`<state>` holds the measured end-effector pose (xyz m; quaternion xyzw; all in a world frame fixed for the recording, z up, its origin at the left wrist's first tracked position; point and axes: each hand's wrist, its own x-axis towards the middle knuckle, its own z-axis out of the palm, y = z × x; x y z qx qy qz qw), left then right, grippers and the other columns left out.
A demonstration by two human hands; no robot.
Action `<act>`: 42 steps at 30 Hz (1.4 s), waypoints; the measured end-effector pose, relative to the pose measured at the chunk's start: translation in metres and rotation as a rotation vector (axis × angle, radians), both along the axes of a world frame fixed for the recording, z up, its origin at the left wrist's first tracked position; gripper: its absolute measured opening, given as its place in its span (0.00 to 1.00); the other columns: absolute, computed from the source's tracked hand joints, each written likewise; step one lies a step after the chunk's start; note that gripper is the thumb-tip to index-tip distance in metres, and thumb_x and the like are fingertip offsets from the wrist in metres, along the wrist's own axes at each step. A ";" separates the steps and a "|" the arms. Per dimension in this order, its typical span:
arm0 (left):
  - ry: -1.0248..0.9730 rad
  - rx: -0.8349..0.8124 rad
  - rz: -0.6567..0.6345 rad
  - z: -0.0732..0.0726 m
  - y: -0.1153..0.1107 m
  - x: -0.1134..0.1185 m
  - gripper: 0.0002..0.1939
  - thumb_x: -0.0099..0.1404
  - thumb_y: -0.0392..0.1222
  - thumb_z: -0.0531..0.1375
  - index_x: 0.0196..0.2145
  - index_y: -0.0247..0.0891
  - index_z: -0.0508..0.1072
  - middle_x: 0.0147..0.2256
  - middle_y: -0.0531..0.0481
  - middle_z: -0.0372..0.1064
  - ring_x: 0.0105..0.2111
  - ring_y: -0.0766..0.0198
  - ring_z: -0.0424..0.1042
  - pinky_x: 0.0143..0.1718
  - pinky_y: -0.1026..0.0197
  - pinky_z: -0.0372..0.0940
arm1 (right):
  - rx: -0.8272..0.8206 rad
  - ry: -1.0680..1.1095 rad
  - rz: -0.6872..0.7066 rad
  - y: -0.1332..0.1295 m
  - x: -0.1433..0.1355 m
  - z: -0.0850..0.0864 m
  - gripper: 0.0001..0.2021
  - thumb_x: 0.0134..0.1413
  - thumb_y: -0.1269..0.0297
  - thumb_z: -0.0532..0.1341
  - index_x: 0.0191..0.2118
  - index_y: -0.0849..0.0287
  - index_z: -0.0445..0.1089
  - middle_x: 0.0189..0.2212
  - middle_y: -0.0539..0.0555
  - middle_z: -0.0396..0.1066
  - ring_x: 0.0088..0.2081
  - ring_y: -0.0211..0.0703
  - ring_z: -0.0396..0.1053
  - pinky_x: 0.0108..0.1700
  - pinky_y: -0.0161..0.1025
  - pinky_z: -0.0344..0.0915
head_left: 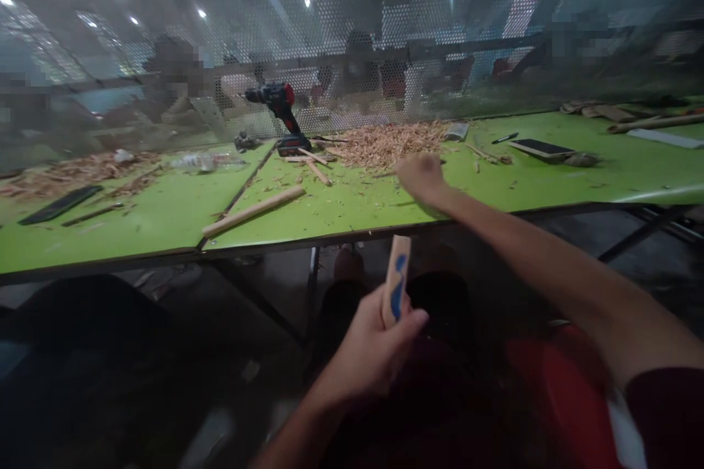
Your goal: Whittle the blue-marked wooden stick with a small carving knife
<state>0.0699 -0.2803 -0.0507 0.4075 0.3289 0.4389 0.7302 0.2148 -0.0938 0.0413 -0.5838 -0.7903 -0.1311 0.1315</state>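
Left hand (377, 344), wood (400, 260) — bottle (206, 162), contents unclear

Right hand (421, 177) blurred, grip unclear — lower end of wooden piece (397, 280) hidden by left hand (375, 344) — counter (616, 179) cut off at three o'clock.

Pale wooden piece with blue marking (397, 282): one, in the left hand (374, 344). Black-and-red cordless drill (284, 113): one, beyond that grip, leftward. Heaps of tan wood shavings: two, one beyond the grip (385, 145), one far left (71, 170). Smooth round wooden rod (254, 210): one, left. Slim dark pen (504, 138): one, beyond, rightward. Flat dark oblong objects: two, one far left (61, 205), one right (542, 149).
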 end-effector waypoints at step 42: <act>-0.038 0.104 0.274 0.000 0.022 -0.015 0.20 0.58 0.48 0.66 0.30 0.42 0.55 0.15 0.67 0.47 0.11 0.77 0.44 0.10 0.73 0.43 | 0.078 -0.104 0.256 -0.064 -0.048 -0.051 0.16 0.62 0.70 0.50 0.40 0.60 0.76 0.28 0.58 0.77 0.28 0.41 0.69 0.34 0.37 0.55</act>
